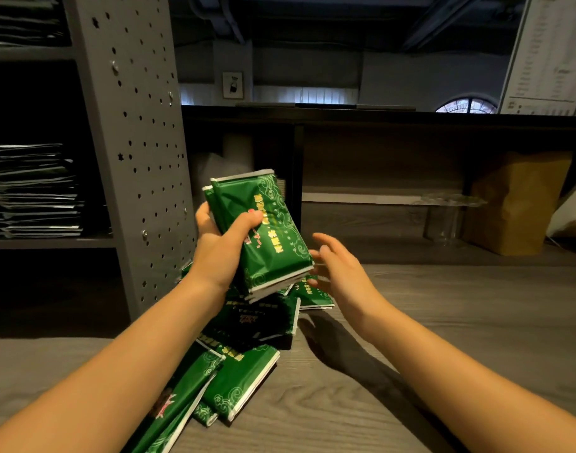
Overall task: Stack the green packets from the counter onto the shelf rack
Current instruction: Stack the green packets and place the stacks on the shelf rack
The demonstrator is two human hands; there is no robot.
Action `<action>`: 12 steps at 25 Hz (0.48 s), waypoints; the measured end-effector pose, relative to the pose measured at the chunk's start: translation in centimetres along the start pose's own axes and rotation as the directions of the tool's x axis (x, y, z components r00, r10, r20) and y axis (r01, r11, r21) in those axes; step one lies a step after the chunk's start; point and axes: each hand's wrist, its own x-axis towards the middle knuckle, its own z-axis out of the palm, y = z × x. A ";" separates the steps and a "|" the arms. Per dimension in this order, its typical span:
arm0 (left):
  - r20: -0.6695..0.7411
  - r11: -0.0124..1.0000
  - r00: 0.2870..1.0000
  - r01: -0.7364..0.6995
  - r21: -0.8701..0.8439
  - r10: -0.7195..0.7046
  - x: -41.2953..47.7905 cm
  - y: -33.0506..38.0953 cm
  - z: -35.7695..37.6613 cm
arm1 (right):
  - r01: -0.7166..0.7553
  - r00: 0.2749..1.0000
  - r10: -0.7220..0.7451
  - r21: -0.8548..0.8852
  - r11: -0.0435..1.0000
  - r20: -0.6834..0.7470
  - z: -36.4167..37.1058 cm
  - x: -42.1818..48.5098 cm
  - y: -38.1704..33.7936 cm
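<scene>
Green packets (267,230) with pale swirls and gold lettering; grey wood-grain table (410,371); grey perforated shelf rack (139,142).

green foil packets (280,223): gold and red characters, blurred, unreadable | white wall chart (548,50): printed rows too small to read

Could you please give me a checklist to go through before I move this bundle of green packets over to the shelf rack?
1. Left hand grip on the held bundle: ok, thumb across the front, fingers wrapped behind.
2. Bundle squared up: not ok, packet ends are staggered.
3. Right hand free to steady it: ok, open, holding nothing, beside the bundle's lower end.
4. Room on the shelf rack above the shelf stack: ok, a dark gap shows over it.
5. Counter pile finished: not ok, many packets lie there.
</scene>
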 end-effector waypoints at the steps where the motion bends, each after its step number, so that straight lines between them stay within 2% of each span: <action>1: -0.023 1.000 0.999 -0.026 0.006 0.026 0.2 0.0 -0.2 | 0.005 1.000 -0.003 -0.127 0.992 0.015 0.1 -0.1 0.6; 3: -0.070 0.996 0.994 -0.079 0.032 0.081 0.5 0.0 -0.6 | 0.067 0.993 -0.026 -0.375 0.925 0.113 0.6 -0.2 1.6; 5: -0.097 0.992 0.988 -0.117 0.051 0.121 0.9 0.0 -1.0 | 0.123 0.969 0.013 -0.531 0.838 0.245 1.2 -0.7 2.1; 7: -0.105 0.989 0.985 -0.134 0.058 0.139 1.2 0.1 -1.2 | 0.202 0.949 0.030 -0.676 0.709 0.314 1.5 -1.0 2.1; 9: -0.111 0.988 0.983 -0.143 0.055 0.149 1.5 0.0 -1.4 | 0.233 0.948 0.036 -0.764 0.602 0.317 1.4 -1.0 1.7; 12: -0.110 0.990 0.984 -0.137 0.031 0.140 1.5 -0.1 -1.3 | 0.138 0.947 0.162 -0.805 0.578 0.278 -0.1 -0.5 0.6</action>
